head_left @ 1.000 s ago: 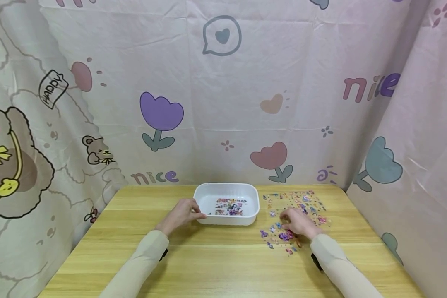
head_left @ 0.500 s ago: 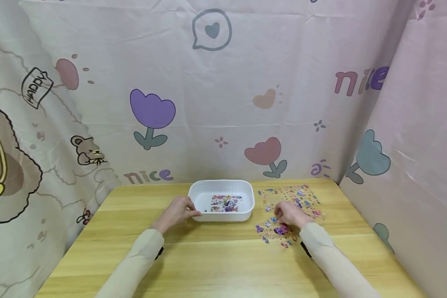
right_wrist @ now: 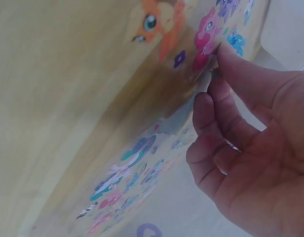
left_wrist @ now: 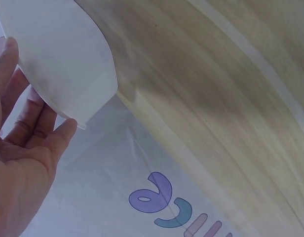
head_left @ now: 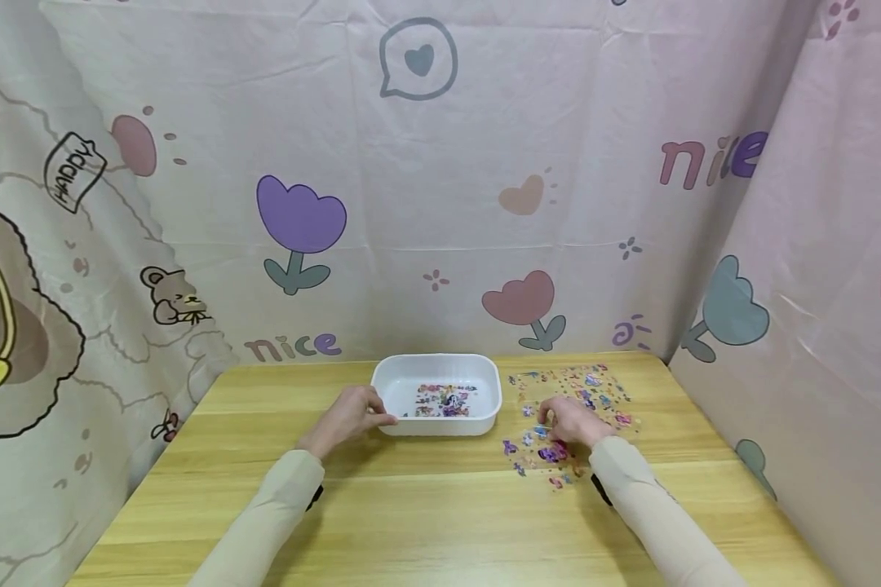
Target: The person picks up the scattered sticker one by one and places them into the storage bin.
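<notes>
The white tray (head_left: 436, 427) sits on the wooden desk (head_left: 382, 522), with colourful stickers (head_left: 446, 399) inside it. At the tray's near left corner the left hand (head_left: 347, 417) grips it, thumb and fingers clamped round that corner. To the right of the tray, the right hand (head_left: 573, 421) pinches the clear sticker sheet (head_left: 553, 452) between thumb and 1 finger, the others curled. The sheet, bearing purple, pink and blue figures, lies right of the tray; further stickers (head_left: 593, 381) spread behind the hand, also right of the tray. Behind the tray hangs a pale curtain (head_left: 411, 187) printed with 2 large tulips.
</notes>
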The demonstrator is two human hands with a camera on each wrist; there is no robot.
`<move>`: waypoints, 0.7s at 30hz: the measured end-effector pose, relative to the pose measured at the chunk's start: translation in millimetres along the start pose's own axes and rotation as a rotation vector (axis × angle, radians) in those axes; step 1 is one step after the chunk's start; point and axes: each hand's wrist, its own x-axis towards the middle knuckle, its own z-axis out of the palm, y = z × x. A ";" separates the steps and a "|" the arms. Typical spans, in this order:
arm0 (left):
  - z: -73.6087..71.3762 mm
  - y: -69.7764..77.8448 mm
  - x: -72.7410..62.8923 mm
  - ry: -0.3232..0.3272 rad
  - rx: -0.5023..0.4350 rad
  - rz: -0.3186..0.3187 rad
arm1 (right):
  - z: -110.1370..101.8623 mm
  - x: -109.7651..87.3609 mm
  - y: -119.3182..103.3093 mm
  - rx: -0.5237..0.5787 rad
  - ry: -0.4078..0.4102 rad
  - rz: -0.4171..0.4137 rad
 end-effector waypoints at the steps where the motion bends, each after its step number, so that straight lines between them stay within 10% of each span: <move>1: -0.3 0.8 -0.2 0.001 -0.001 0.000 | 0.3 -0.2 0.5 -0.005 -0.009 0.002; 21: 1.5 0.2 -2.2 0.019 -0.026 0.002 | -5.1 -15.0 22.8 -0.026 0.217 -0.123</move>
